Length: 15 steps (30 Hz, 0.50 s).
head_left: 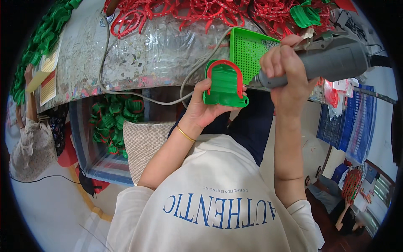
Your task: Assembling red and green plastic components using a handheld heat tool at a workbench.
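My left hand is closed on a green plastic part, curved like a shell, with a small ring at its lower right corner. A red U-shaped strip runs round the part's upper rim. Wrapped round a grey power screwdriver is my right hand. The tool lies almost level, its tip pointing left at the right side of the green part. Whether the tip touches the part or a screw, I cannot tell. Just beyond stands a green perforated tray with small metal pieces in its far right corner.
Red strips are heaped along the table's far side. A grey cable loops over the near edge. Below left, a blue-grey bin holds green-and-red parts. One co-worker's sleeve is at left; another person sits lower right.
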{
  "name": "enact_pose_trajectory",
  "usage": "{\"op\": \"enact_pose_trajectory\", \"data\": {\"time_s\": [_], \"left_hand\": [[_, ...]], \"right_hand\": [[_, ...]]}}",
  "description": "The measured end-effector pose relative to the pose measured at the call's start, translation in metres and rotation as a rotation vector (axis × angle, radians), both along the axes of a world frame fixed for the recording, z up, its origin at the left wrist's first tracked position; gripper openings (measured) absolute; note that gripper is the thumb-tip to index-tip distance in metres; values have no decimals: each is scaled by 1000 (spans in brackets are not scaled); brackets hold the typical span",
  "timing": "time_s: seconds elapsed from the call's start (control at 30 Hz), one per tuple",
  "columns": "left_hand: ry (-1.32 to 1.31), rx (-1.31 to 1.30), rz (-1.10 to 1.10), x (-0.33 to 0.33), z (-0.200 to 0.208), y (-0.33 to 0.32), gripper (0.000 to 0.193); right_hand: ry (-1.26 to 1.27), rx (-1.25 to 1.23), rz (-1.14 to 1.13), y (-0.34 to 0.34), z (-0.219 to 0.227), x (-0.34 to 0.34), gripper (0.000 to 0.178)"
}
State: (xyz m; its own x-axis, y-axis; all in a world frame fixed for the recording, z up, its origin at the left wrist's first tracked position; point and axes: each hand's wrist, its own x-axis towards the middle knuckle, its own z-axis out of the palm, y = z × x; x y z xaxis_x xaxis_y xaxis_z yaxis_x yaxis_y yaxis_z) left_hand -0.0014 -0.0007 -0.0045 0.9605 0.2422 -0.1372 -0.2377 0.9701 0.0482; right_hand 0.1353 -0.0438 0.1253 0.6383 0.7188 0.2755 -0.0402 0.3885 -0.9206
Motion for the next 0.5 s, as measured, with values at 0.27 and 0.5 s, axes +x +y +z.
{"op": "enact_pose_trajectory", "data": {"time_s": [0.27,0.5], "left_hand": [[48,47,7,-1,4,-6,71],[54,48,7,-1,3,-7,71]], "right_hand": [[2,-32,-19,-12,-5,-7,15],[-6,-44,-6,-15,-8,-9,14]]}}
